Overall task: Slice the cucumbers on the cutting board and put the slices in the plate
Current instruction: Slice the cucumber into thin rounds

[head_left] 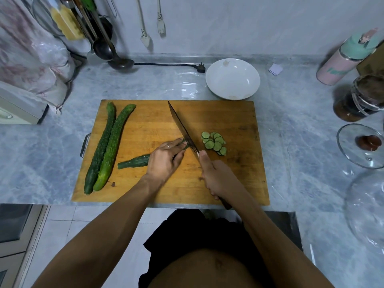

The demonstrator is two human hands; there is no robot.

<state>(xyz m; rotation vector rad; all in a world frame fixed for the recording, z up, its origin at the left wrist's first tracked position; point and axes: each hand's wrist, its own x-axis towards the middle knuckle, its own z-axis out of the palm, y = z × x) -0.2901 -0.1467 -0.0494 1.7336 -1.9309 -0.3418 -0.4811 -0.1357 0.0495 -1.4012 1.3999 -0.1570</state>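
A wooden cutting board (224, 121) lies on the grey marble counter. My left hand (165, 160) presses down on a partly cut cucumber (135, 161), whose tail sticks out to the left. My right hand (216, 177) grips the handle of a knife (182, 128); its blade rests on the cucumber just past my left fingertips. Several round slices (215, 143) lie in a small pile right of the blade. Two whole cucumbers (108, 146) lie side by side along the board's left part. A white plate (232, 79), with nothing in it, stands behind the board's right corner.
A glass lid (361, 145) and a dark jar (359, 98) sit on the counter at the right, a pink and green bottle (347, 59) behind them. A ladle (120, 63) and a plug lead (201, 67) lie near the back wall.
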